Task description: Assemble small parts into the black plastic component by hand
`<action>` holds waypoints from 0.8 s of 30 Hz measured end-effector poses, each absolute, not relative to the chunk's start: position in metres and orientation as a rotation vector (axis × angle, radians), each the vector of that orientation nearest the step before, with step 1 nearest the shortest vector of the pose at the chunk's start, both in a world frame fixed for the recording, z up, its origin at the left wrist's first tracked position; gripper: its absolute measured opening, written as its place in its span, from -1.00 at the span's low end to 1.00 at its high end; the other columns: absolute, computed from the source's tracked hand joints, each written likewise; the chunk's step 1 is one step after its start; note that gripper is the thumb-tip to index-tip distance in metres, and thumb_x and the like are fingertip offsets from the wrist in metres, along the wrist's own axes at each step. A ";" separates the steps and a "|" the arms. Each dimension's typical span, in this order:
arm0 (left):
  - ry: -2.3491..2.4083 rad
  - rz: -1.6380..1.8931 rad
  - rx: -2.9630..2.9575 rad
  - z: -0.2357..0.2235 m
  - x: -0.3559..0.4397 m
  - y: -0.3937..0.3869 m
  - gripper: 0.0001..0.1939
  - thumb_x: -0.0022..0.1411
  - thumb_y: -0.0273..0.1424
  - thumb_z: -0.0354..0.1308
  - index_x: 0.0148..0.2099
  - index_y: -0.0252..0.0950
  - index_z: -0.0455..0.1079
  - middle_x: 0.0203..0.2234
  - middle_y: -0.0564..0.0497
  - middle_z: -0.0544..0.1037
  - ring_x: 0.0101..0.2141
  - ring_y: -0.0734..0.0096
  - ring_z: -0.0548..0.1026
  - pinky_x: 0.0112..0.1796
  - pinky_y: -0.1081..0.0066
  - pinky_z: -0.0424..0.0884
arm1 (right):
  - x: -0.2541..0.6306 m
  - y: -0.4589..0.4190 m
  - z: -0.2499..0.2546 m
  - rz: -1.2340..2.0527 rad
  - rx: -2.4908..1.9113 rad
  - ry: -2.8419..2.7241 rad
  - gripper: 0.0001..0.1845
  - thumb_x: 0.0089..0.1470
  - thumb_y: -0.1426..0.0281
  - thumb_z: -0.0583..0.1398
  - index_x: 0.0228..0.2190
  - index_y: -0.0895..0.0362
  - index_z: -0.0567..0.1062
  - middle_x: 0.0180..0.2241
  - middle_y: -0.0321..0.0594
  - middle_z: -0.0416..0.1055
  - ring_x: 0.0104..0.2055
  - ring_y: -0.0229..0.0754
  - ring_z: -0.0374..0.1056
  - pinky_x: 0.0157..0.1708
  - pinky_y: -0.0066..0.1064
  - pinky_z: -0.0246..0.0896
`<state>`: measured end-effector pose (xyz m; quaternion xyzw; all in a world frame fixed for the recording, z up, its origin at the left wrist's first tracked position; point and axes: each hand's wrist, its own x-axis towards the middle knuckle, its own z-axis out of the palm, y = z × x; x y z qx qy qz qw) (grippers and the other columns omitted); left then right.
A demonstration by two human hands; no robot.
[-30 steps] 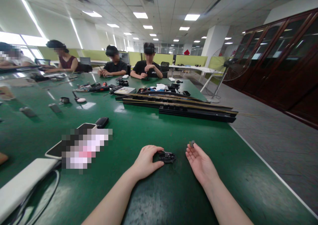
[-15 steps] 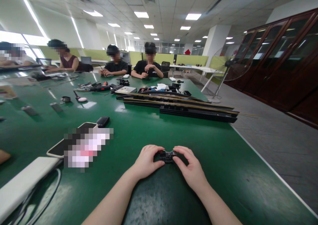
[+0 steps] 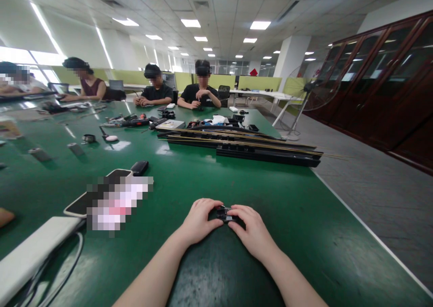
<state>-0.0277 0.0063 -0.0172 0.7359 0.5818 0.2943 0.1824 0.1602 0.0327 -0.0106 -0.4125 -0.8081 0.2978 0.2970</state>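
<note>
A small black plastic part (image 3: 223,214) lies low over the green table (image 3: 189,180), between my two hands. My left hand (image 3: 203,219) grips its left end, with the thumb at the near side and the fingers at the far side. From the right, my right hand (image 3: 252,228) closes over the other end, fingers on top and thumb at the near edge. Its fingers cover much of the part's right side. Some lighter detail shows in the middle of the part, too small to make out.
Long black strips (image 3: 267,155) with thin brass-coloured rods lie ahead. To my left are a phone (image 3: 98,194), a white box-like object (image 3: 37,253) with cables (image 3: 76,262) and grey cylinders (image 3: 76,149). Several people sit across the table. A fan (image 3: 307,88) stands beyond the right edge.
My right hand has slid left over the black plastic part and now covers more of it. My left hand keeps nearly the same place. The view has shifted slightly.
</note>
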 end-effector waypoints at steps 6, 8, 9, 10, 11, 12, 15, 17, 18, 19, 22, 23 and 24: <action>1.640 0.816 2.078 -0.017 -0.027 0.006 -0.58 0.02 -0.35 0.17 -0.01 -0.20 0.30 -0.12 -0.01 0.43 -0.06 0.29 0.32 0.00 0.25 0.15 | 0.164 0.033 -0.012 0.893 -1.125 -2.047 -0.59 -0.13 0.41 0.20 -0.15 0.02 0.42 -0.10 -0.20 0.40 -0.02 -0.07 0.26 0.03 -0.16 0.06; 1.648 0.805 2.070 -0.016 -0.027 0.006 -0.58 0.05 -0.35 0.13 0.01 -0.21 0.28 -0.11 -0.02 0.42 -0.06 0.29 0.32 0.00 0.24 0.15 | 0.165 0.033 -0.012 0.919 -1.154 -2.014 -0.59 -0.11 0.41 0.19 -0.13 0.05 0.41 -0.09 -0.18 0.39 -0.02 -0.08 0.26 0.02 -0.17 0.07; 1.650 0.801 2.068 -0.016 -0.027 0.006 -0.59 0.07 -0.35 0.12 0.02 -0.21 0.28 -0.11 -0.02 0.42 -0.05 0.29 0.32 0.00 0.24 0.15 | 0.165 0.033 -0.012 0.927 -1.163 -2.005 -0.61 -0.10 0.41 0.18 -0.14 0.06 0.41 -0.10 -0.17 0.39 -0.03 -0.08 0.26 0.02 -0.17 0.08; 1.653 0.798 2.069 -0.015 -0.027 0.006 -0.59 0.08 -0.35 0.11 0.02 -0.21 0.28 -0.11 -0.02 0.42 -0.05 0.29 0.31 0.00 0.23 0.15 | 0.164 0.034 -0.012 0.933 -1.167 -2.001 -0.62 -0.09 0.41 0.17 -0.15 0.06 0.42 -0.11 -0.17 0.40 -0.04 -0.08 0.27 0.01 -0.17 0.09; 1.655 0.795 2.069 -0.015 -0.027 0.006 -0.60 0.09 -0.35 0.10 0.02 -0.21 0.28 -0.11 -0.02 0.43 -0.05 0.29 0.31 0.01 0.23 0.15 | 0.164 0.034 -0.012 0.937 -1.169 -1.998 -0.64 -0.09 0.41 0.17 -0.16 0.06 0.42 -0.13 -0.17 0.41 -0.05 -0.08 0.28 0.00 -0.18 0.10; 1.658 0.793 2.069 -0.015 -0.027 0.006 -0.60 0.09 -0.35 0.09 0.02 -0.22 0.27 -0.11 -0.02 0.43 -0.05 0.29 0.31 0.01 0.23 0.15 | 0.164 0.034 -0.012 0.940 -1.169 -1.994 -0.65 -0.08 0.40 0.16 -0.17 0.05 0.43 -0.14 -0.18 0.42 -0.06 -0.08 0.29 0.00 -0.18 0.10; 1.665 0.787 2.071 -0.014 -0.026 0.006 -0.60 0.10 -0.36 0.09 0.02 -0.22 0.27 -0.11 -0.02 0.43 -0.05 0.29 0.31 0.01 0.23 0.15 | 0.163 0.034 -0.012 0.948 -1.160 -1.972 -0.68 -0.09 0.41 0.17 -0.20 0.03 0.45 -0.16 -0.19 0.43 -0.07 -0.07 0.30 -0.01 -0.17 0.11; 1.669 0.784 2.071 -0.014 -0.026 0.006 -0.60 0.09 -0.36 0.09 0.02 -0.21 0.28 -0.11 -0.02 0.43 -0.05 0.28 0.31 0.01 0.22 0.15 | 0.163 0.034 -0.012 0.952 -1.152 -1.960 -0.69 -0.09 0.40 0.17 -0.21 0.02 0.45 -0.16 -0.20 0.43 -0.08 -0.06 0.30 -0.01 -0.17 0.11; 1.668 0.784 2.073 -0.014 -0.026 0.006 -0.60 0.09 -0.35 0.08 0.02 -0.21 0.28 -0.11 -0.02 0.43 -0.05 0.28 0.31 0.01 0.22 0.15 | 0.163 0.034 -0.011 0.952 -1.150 -1.960 -0.69 -0.09 0.41 0.17 -0.21 0.01 0.45 -0.16 -0.21 0.43 -0.08 -0.06 0.30 -0.01 -0.17 0.11; 1.669 0.784 2.073 -0.014 -0.026 0.005 -0.61 0.09 -0.35 0.08 0.01 -0.21 0.28 -0.11 -0.03 0.43 -0.05 0.28 0.32 0.01 0.22 0.15 | 0.164 0.034 -0.011 0.952 -1.150 -1.962 -0.69 -0.09 0.41 0.17 -0.22 0.01 0.45 -0.16 -0.21 0.44 -0.08 -0.06 0.30 -0.02 -0.17 0.11; 1.671 0.788 2.076 -0.013 -0.026 0.005 -0.61 0.09 -0.36 0.09 0.01 -0.22 0.29 -0.12 -0.03 0.43 -0.06 0.28 0.32 0.00 0.22 0.16 | 0.164 0.034 -0.011 0.955 -1.155 -1.967 -0.70 -0.09 0.41 0.16 -0.22 0.00 0.46 -0.18 -0.21 0.44 -0.09 -0.06 0.30 -0.03 -0.17 0.12; 1.670 0.790 2.077 -0.013 -0.026 0.006 -0.61 0.09 -0.36 0.09 0.01 -0.21 0.29 -0.12 -0.03 0.43 -0.06 0.28 0.32 0.00 0.22 0.17 | 0.164 0.034 -0.011 0.957 -1.157 -1.965 -0.70 -0.09 0.41 0.17 -0.23 0.00 0.46 -0.18 -0.21 0.44 -0.09 -0.06 0.30 -0.03 -0.17 0.12; 1.668 0.792 2.078 -0.013 -0.026 0.006 -0.61 0.08 -0.36 0.09 0.01 -0.20 0.29 -0.12 -0.02 0.43 -0.06 0.27 0.32 0.00 0.22 0.17 | 0.164 0.034 -0.011 0.959 -1.158 -1.962 -0.70 -0.10 0.41 0.17 -0.24 0.00 0.46 -0.19 -0.21 0.44 -0.10 -0.07 0.31 -0.03 -0.17 0.12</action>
